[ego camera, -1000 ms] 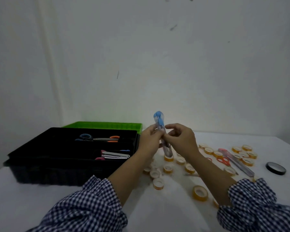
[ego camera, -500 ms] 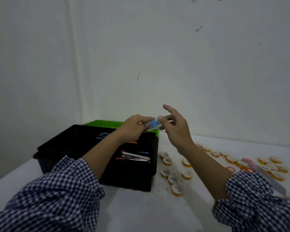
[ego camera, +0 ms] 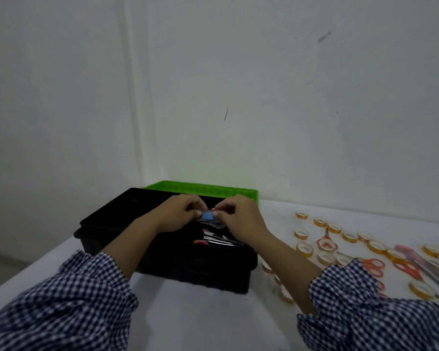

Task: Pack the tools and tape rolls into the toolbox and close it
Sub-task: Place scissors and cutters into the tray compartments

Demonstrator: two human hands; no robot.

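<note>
Over open toolbox (ego camera: 162, 267), pinching blue tool (ego camera: 208, 215) from both sides — left hand (ego camera: 179, 215) and right hand (ego camera: 240, 220), fingers curled on its ends. Looks light, stiff, slick in clear wrap; best gripped by ends. Can't make out tool type — mostly hidden, blurred.
</note>
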